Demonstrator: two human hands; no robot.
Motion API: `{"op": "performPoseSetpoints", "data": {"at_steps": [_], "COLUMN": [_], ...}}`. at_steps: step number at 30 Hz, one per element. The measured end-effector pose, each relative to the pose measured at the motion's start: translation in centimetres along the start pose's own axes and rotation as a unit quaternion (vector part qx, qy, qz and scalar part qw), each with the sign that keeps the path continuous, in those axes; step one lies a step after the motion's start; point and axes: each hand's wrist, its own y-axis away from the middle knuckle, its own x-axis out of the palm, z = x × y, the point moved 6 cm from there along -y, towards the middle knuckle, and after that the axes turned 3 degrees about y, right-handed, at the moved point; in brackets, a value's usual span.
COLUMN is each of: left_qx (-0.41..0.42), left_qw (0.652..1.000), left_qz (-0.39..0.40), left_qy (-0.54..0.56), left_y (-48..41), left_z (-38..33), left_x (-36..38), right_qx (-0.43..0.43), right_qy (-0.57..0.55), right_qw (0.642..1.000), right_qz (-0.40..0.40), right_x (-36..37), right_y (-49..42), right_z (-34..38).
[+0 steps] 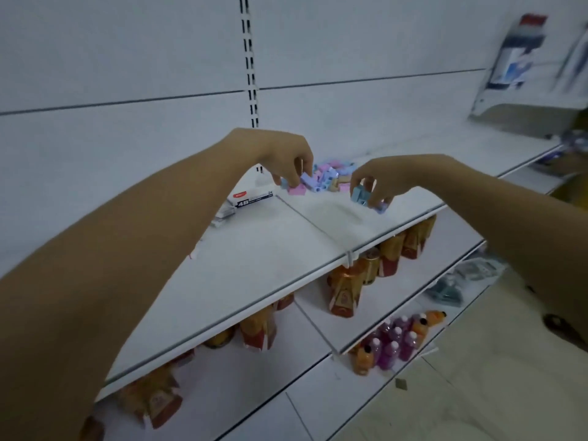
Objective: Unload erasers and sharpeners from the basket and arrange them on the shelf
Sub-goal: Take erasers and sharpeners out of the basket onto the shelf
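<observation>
Both bare forearms reach forward over the white metal shelf (254, 265), which has orange-brown packets (345, 291) on the tier beneath it. Purple and orange bottles (394, 342) stand lower still. The right hand (381, 178) pinches a light-blue plastic block (360, 195) between thumb and fingers, just above the shelf surface. The left hand (286, 157) has its fingers curled down onto the left edge of a heap of pastel pink, blue and lavender pieces (331, 175). Whether it grips one cannot be told. The heap lies at the rear of the shelf, between the hands. A white carton marked "48" (253, 198) lies beside the heap, against the back panel.
</observation>
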Motion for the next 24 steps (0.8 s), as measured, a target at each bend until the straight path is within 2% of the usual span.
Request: {"op": "performPoseSetpoints", "data": {"at_steps": [10,17,24], "left_qx": [0.022,-0.017,-0.085], "left_qw": [0.999,0.999,0.991], "left_qz": [-0.025,-0.044,-0.050], "left_qy": [-0.012,-0.002,0.090], "left_y": [-10.1,-12.7,-14.5], "left_z": [2.4,4.0,4.3], "left_x": [-1.3,1.1,3.4], "right_qx": [-0.038,-0.124,-0.218], "right_qy": [0.021,0.037,0.025], "right_qw": [0.997,0.991,0.976], "right_qz": [-0.058,-0.034,0.001], "right_x": [-4.7,-6.1,-5.0], "right_y": [-8.4,-14.3,-17.1], "right_z": [-6.0,-5.5,-6.5]}}
